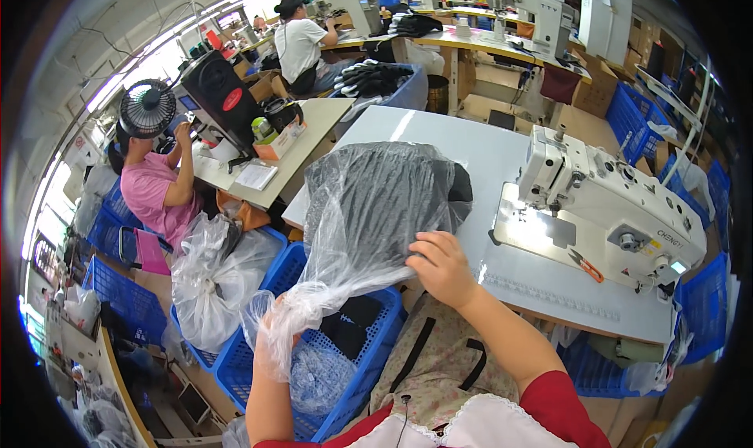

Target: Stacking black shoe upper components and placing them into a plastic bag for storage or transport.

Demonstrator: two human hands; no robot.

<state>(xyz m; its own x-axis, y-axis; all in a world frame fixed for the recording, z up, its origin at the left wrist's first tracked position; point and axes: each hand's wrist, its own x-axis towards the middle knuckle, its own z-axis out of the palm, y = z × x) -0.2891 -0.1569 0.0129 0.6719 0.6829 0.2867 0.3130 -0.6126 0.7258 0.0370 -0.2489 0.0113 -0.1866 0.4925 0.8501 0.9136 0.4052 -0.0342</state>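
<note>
Sewing machines line the busy workshop, one white machine [604,205] standing on the pale worktop [502,271]. Left hand [282,322] grips the clear plastic bag's [353,220] gathered neck above a blue crate [376,362]. Right hand [441,269] presses the bag of dark fabric at the worktop's edge.

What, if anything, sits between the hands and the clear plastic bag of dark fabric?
Nothing visible. The left hand grips the bunched neck of the clear plastic bag directly. The right hand rests on its lower edge at the table.

Bright daylight from left, fisheye-bent dark edges.
</note>
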